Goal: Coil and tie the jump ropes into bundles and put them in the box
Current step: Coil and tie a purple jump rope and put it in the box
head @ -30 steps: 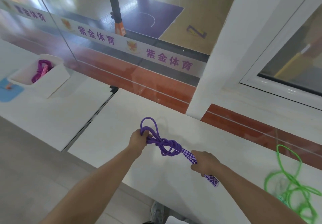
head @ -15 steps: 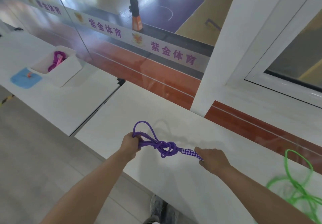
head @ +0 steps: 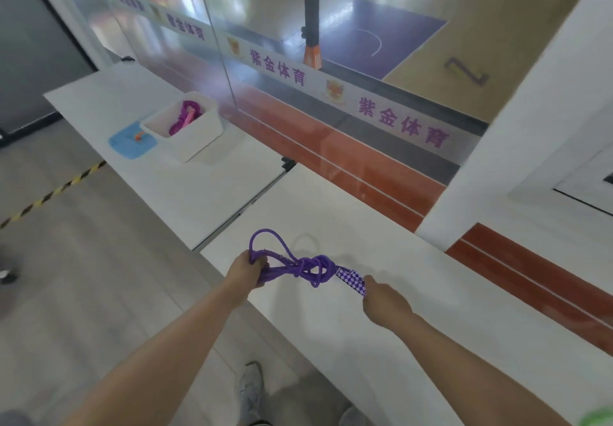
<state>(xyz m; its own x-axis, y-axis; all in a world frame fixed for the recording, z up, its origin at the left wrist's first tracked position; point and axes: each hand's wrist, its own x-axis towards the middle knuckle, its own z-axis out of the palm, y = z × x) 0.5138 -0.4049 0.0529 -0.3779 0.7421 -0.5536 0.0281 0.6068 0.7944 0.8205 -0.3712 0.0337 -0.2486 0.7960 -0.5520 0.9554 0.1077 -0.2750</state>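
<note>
- The knotted purple rope [head: 306, 268] hangs stretched over the table's [head: 381, 342] near edge.
- The left hand [head: 246, 273] grips its loops; the right hand [head: 384, 304] grips its checkered handle [head: 351, 281].
- The box [head: 195, 137], holding a pink rope [head: 184, 118], sits on the far table by a blue mat [head: 129, 143].

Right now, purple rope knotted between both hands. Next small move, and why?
Probably carry it left to the white box. The purple rope already shows a knot mid-bundle, left hand gripping the loops, right hand holding the checkered handle; the box already holds one pink bundle.
</note>
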